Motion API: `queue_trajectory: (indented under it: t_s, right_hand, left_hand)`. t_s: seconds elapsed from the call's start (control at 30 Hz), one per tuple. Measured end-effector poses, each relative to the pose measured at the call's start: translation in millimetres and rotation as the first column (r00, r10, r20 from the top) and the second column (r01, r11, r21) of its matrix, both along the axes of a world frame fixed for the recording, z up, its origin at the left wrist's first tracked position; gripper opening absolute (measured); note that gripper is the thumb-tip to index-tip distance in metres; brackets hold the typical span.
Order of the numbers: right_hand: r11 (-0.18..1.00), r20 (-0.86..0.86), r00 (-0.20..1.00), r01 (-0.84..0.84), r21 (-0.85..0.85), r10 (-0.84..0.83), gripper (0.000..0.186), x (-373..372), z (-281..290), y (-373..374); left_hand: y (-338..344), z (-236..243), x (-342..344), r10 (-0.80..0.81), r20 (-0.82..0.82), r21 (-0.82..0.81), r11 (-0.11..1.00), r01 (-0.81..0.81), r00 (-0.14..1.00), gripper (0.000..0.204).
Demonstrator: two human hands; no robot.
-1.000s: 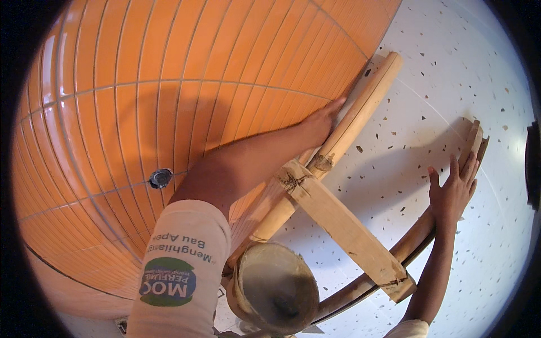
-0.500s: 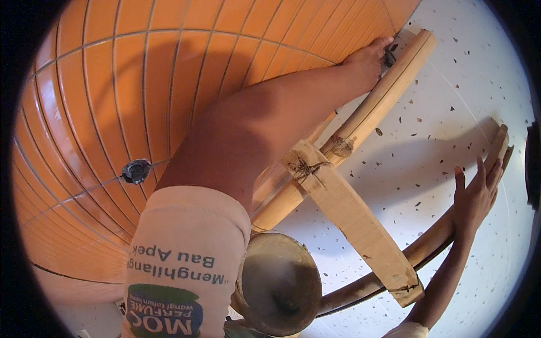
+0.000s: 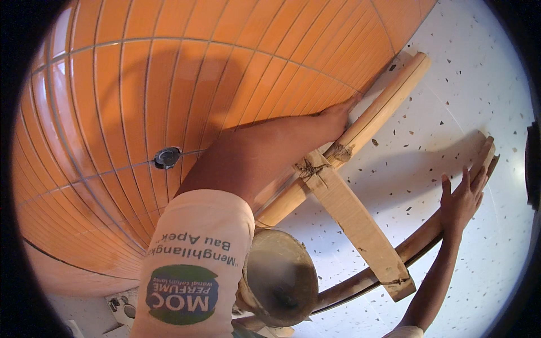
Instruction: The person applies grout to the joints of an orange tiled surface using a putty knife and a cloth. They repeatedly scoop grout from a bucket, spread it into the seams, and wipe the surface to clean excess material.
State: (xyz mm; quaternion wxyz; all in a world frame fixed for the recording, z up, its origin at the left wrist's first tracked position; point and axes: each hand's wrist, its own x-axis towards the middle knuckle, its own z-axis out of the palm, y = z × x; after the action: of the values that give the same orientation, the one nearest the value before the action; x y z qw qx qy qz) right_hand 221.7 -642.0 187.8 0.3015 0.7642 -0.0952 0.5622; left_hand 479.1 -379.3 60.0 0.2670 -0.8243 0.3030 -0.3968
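Observation:
My left hand [image 3: 338,117] reaches to the seam between the orange tiles [image 3: 270,39] and the white speckled surface [image 3: 462,84], beside a pale bamboo pole [image 3: 389,96]; its fingers are partly hidden and their grip is unclear. My right hand [image 3: 461,203] lies with spread fingers on a darker wooden pole [image 3: 420,239]. A short wooden plank [image 3: 352,219] crosses both poles, with dark, tangled binding at its ends. Below my left forearm a worn, dirty bucket [image 3: 279,270] stands near the poles, a dark, cloudy interior visible.
A round dark hole or fitting [image 3: 167,158] sits in the orange tiling. At the lower left, past my sleeve, are small pale and dark items [image 3: 121,307] too small to name. A dark edge [image 3: 531,166] shows at the far right.
My left hand moved up along the seam, then came back down somewhat; its forearm is lower than half a second ago. My right hand stays on the pole, slightly lower in view.

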Motion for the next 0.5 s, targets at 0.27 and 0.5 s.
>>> queue_trajectory:
  t_s: [0.27, 0.5]
  right_hand:
    - [0.996, -0.005, 0.998, 0.057, 0.063, -0.057, 0.06, -3, -3, 6]
    - [0.985, -0.05, 0.997, 0.058, 0.16, -0.05, 0.065, -7, 1, 20]
  left_hand:
    - [7, -8, -16, 0.019, -0.137, 0.127, 0.992, -0.001, 0.99, 0.035]
    - [24, -10, -20, -0.064, -0.139, -0.085, 0.995, 0.052, 0.988, 0.035]
